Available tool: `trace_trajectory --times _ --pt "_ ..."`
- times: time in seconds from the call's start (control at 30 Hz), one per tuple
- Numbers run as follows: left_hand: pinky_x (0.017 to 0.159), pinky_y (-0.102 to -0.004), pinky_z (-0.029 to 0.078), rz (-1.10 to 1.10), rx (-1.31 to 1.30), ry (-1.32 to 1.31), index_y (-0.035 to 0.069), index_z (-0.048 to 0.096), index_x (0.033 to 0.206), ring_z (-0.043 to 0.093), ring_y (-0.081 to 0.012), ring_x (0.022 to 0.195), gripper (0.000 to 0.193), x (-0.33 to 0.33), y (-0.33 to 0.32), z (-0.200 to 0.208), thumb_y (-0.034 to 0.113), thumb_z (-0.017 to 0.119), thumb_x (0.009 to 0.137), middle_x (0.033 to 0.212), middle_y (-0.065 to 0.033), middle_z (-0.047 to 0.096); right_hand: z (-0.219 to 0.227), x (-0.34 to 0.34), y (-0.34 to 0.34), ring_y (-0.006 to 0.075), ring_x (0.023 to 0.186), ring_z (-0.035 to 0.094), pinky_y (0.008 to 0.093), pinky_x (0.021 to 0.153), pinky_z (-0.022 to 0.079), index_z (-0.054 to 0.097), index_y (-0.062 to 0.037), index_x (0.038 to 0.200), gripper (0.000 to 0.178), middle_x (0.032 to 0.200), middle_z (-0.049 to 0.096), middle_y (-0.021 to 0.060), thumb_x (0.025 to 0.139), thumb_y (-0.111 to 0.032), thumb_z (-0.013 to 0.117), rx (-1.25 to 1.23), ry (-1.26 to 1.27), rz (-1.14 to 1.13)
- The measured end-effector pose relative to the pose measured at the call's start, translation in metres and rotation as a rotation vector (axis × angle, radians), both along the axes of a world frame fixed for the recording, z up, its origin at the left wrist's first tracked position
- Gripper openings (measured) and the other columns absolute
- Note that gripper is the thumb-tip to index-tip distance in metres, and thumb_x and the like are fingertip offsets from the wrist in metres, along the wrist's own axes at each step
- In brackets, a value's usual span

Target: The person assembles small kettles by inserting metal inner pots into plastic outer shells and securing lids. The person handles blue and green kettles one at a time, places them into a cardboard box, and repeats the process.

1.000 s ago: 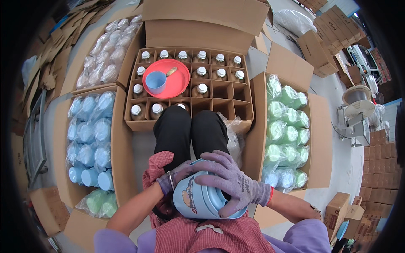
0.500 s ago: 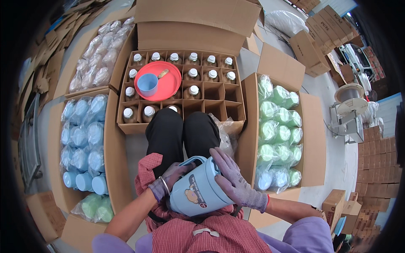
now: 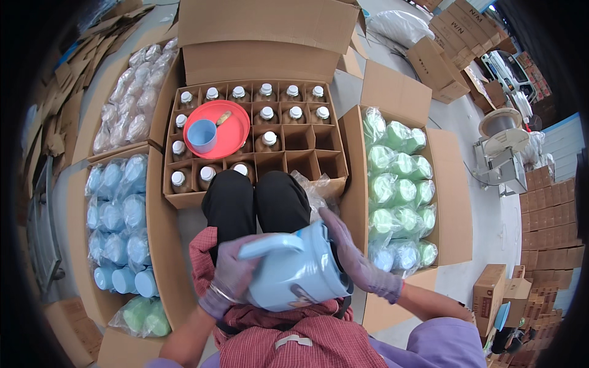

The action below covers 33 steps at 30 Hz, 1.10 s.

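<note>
light-blue jug (image 3: 297, 273): lower centre of frame. left hand (image 3: 235, 270): clamped on its handle side. right hand (image 3: 361, 264): fingers extended, palm against its open end. partitioned carton (image 3: 187, 200), upper centre: contains white-capped bottles (image 3: 269, 140).

a glossy light blue jug (image 3: 291, 273) lies tipped on its side between the two hands, its rounded body slanting a little, with its thick handle (image 3: 270, 245) of the same blue along the upper side and part of a printed picture (image 3: 300, 295) showing low on the wall. its rimmed end, dark inside the edge, faces right, where the flattened right hand (image 3: 359, 260) covers part of it, while the left hand (image 3: 230, 273) is at the opposite end by the handle, its exact grip blurred.
</note>
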<state>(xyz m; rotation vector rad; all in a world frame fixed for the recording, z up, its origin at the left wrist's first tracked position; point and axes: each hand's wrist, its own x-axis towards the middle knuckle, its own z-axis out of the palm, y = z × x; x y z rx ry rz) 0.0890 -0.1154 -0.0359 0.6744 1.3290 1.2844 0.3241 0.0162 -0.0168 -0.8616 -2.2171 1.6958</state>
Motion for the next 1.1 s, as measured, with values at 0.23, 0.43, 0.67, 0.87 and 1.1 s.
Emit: trace_trajectory --times 0.23,0.43,0.67,0.87,1.1 --pt "0.083 -0.0246 0.053 -0.051 -0.103 -0.423 -0.003 0.071 0.112 0.068 -0.0112 0.09 0.035 0.008 -0.019 -0.027 0.027 0.056 0.101 0.1 -0.005 0.073 0.05 -0.009 0.013 0.0401 0.155 0.01 0.0498 0.124 0.009 0.026 -0.0027 0.159 0.103 0.166 0.01 0.0265 0.081 -0.062 0.058 0.271 0.095 0.522" --pt "0.084 -0.0276 0.054 0.216 -0.152 0.256 -0.002 0.074 0.108 0.07 -0.0148 0.091 0.02 0.058 -0.015 0.018 0.006 0.062 0.094 0.099 -0.0104 0.075 0.01 0.037 -0.017 0.0312 0.156 0.009 0.0421 0.125 0.007 0.012 -0.006 0.163 0.091 0.169 0.009 0.0179 0.089 -0.032 0.059 -0.495 0.062 -0.006" --pt "0.087 -0.0281 0.053 0.269 -0.064 0.198 -0.003 0.072 0.111 0.07 -0.018 0.092 0.023 0.054 -0.006 -0.003 0.002 0.063 0.09 0.099 -0.0111 0.074 0.01 0.016 -0.002 0.0255 0.154 0.015 0.0359 0.124 0.014 0.012 -0.0053 0.162 0.086 0.167 0.018 0.0163 0.1 -0.046 0.054 -0.639 -0.035 -0.092" --pt "0.085 -0.0358 0.055 0.052 0.225 1.05 -0.002 0.048 0.143 0.069 -0.0309 0.09 0.059 -0.018 -0.015 0.02 0.004 0.062 0.086 0.097 -0.0179 0.07 0.033 -0.072 0.009 0.0299 0.143 0.04 0.0381 0.116 0.034 0.04 0.0 0.152 0.063 0.153 0.042 0.019 0.1 -0.031 0.06 0.042 -0.015 0.226" --pt "0.052 -0.0252 0.043 0.266 -0.255 -0.467 0.007 0.06 0.083 0.05 -0.01 0.049 0.009 -0.115 -0.104 0.005 0.015 0.056 0.087 0.065 0.0035 0.053 0.04 -0.188 0.047 0.0291 0.113 0.063 0.0386 0.1 0.049 0.06 -0.0006 0.133 0.045 0.123 0.063 0.0184 0.095 -0.026 0.063 0.013 0.289 0.381"
